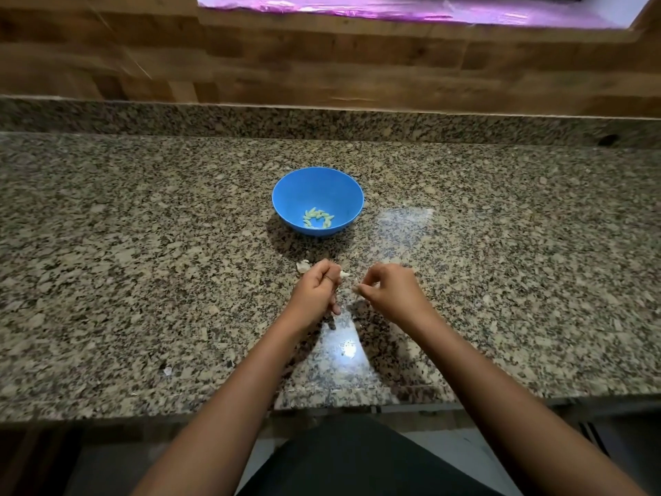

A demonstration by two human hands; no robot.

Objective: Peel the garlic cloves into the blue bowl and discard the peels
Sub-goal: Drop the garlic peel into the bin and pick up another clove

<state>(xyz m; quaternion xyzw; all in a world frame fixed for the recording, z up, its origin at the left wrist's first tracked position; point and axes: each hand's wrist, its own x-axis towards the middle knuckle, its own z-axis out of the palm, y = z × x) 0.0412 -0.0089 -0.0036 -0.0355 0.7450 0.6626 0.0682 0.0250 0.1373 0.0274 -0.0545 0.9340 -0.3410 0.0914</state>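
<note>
A blue bowl point(297, 189) stands on the granite counter with several peeled garlic cloves point(317, 218) at its bottom. In front of it, my left hand point(316, 289) is closed around a garlic clove point(344, 276) whose pale tip sticks out on the right of the fist. My right hand point(388, 293) is a short way to the right, its fingertips pinched on a small pale piece of peel point(356, 289). An unpeeled piece of garlic point(302, 266) lies on the counter just left of my left hand.
The speckled granite counter point(143, 281) has a raised back ledge and a wooden wall behind. Small peel bits point(167, 370) lie near the front edge at the left. The counter's front edge runs just below my forearms.
</note>
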